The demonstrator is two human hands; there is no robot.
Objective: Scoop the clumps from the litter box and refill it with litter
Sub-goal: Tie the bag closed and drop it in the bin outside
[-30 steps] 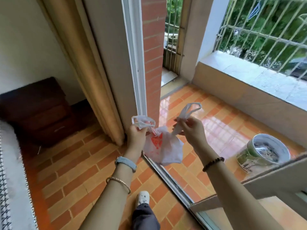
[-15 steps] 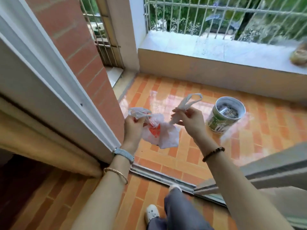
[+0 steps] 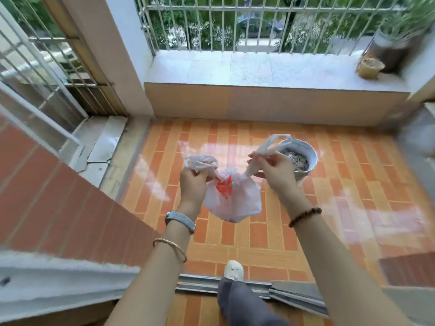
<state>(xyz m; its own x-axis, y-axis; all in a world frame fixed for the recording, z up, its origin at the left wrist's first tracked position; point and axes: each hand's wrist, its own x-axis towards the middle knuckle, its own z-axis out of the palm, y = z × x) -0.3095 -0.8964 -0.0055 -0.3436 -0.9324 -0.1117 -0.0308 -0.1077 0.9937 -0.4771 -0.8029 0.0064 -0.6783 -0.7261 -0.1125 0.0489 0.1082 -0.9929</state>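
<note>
The white plastic bag (image 3: 231,198) with red print hangs in the air at about waist height over the orange tiled floor (image 3: 353,196) of a balcony, its 2 handles drawn apart to either side. Its belly sags between the wrists and looks lightly filled; what is inside cannot be made out. No litter box or scoop shows in this view.

The left hand (image 3: 191,182) has its fingers (image 3: 200,171) curled tight round the left handle (image 3: 200,162), bunched into a wad above the fist. The right hand (image 3: 277,171) pinches the right handle (image 3: 270,144) between thumb and fingertips, the loop standing up and away from the person. So the bag's mouth runs left to right, stretched between the 2 grips, and the body hangs straight below the gap.

Judging by this pose, the step in hand is tying the bag shut: the handles need to cross over the middle, so both hands must come inward, each about equally near the knot point.

Just beyond the right hand, on the floor, stands a pale round bucket (image 3: 303,143) with dark mixed scraps in it; the right hand is the nearer one should the bag go there. A white shoe (image 3: 233,269) rests just past the metal door track (image 3: 200,282). Farther out a stone ledge (image 3: 235,67) runs under a barred grille (image 3: 211,24), with a small pot (image 3: 369,67) at its right end
</note>
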